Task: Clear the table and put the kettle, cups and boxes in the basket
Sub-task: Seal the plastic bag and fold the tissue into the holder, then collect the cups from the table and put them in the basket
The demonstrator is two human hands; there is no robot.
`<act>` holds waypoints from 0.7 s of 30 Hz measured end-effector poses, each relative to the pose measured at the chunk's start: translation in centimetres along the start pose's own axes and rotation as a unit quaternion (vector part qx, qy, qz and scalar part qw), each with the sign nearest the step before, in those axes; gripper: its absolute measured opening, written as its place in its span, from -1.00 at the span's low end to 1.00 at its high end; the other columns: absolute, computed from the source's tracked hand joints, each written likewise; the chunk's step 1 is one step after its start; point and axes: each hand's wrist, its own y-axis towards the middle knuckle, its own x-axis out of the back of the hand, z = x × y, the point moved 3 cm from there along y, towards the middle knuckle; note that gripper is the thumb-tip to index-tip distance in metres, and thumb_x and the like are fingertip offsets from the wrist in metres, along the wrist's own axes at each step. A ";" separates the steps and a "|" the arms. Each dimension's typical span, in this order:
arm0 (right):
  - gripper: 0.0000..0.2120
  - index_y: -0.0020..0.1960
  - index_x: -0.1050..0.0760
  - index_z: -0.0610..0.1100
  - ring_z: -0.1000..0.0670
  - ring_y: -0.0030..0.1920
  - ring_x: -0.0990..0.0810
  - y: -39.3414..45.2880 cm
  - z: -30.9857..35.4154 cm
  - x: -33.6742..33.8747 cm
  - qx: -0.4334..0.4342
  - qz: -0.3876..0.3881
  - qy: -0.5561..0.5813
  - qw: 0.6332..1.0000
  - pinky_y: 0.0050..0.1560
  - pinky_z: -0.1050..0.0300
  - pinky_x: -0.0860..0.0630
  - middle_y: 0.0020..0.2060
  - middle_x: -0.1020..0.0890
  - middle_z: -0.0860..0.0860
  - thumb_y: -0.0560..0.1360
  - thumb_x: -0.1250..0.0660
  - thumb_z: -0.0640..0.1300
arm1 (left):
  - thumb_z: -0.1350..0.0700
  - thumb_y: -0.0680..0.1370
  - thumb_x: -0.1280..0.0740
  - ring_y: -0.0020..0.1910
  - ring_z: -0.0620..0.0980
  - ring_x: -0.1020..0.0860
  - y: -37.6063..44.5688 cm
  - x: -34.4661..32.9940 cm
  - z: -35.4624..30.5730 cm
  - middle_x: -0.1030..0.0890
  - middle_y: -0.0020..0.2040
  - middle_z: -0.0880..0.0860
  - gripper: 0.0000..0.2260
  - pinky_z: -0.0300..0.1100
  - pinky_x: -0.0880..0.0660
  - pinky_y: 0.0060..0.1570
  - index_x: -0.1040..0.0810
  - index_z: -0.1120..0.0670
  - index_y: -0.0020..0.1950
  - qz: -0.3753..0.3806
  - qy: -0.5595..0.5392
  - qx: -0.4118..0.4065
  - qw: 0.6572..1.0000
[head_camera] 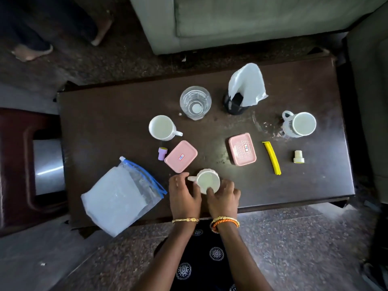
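White ceramic, the nearest cup (208, 181) stands at the table's (105, 114) six o'clock edge, its handle pointing to nine. The left hand (183, 195) curls against that handle side; the right hand (223, 197) wraps the cup's five o'clock wall, thumb on the rim. Two pink boxes (181, 156) (242, 149) lie just beyond at eleven and one o'clock. Further cups (162, 128) (301, 124) sit farther at ten and two.
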 end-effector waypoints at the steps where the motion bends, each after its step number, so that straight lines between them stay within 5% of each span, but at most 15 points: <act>1: -0.61 0.21 -0.36 -0.14 -0.01 -0.09 -0.33 -0.1 -0.1 -0.4 -0.013 0.003 0.009 1.000 -0.10 0.17 -0.26 0.09 -0.52 -0.19 0.42 -0.36 -0.13 | 0.25 0.45 -0.34 0.07 0.18 -0.51 -0.3 -0.2 0.2 -0.50 0.09 0.20 -0.73 -0.04 -0.48 0.07 -0.47 0.22 0.14 0.021 -0.007 0.024 0.999; 3: -0.64 0.20 -0.37 -0.18 -0.13 0.01 -0.46 0.0 -0.1 -0.8 -0.032 0.001 0.041 0.999 -0.04 0.13 -0.33 0.04 -0.57 -0.21 0.43 -0.34 -0.16 | 0.22 0.50 -0.30 0.07 0.18 -0.52 -0.4 -0.7 0.4 -0.53 0.11 0.20 -0.72 -0.22 -0.39 0.02 -0.41 0.20 0.20 0.059 -0.041 0.079 0.994; 9: -0.75 0.15 -0.43 -0.15 -0.14 -0.11 -0.52 1.0 0.3 -0.7 -0.043 -0.040 0.060 0.996 -0.11 0.16 -0.31 -0.22 -0.52 -0.07 0.48 -0.28 -0.15 | 0.24 0.54 -0.22 0.11 0.18 -0.53 0.4 -1.0 0.2 -0.58 0.10 0.23 -0.76 -0.08 -0.43 0.09 -0.40 0.21 0.20 0.094 -0.119 0.129 0.980; 15: -0.75 0.17 -0.46 -0.11 -0.07 -0.15 -0.45 2.6 1.1 0.4 -0.023 -0.057 0.055 0.997 -0.08 0.17 -0.33 -0.19 -0.53 -0.06 0.49 -0.22 -0.18 | 0.20 0.55 -0.26 0.08 0.11 -0.57 1.0 -1.7 0.0 -0.61 0.11 0.17 -0.78 -0.25 -0.40 -0.01 -0.44 0.16 0.20 0.112 -0.149 0.126 0.974; 21: -0.72 0.17 -0.53 -0.17 -0.09 -0.12 -0.49 3.6 2.2 1.2 0.036 -0.081 0.013 0.996 -0.04 0.17 -0.40 -0.02 -0.66 -0.19 0.48 -0.26 -0.22 | 0.17 0.56 -0.23 -0.01 0.13 -0.62 1.4 -1.2 0.0 -0.65 0.04 0.15 -0.80 -0.01 -0.56 0.06 -0.47 0.08 0.18 0.122 -0.158 0.111 0.974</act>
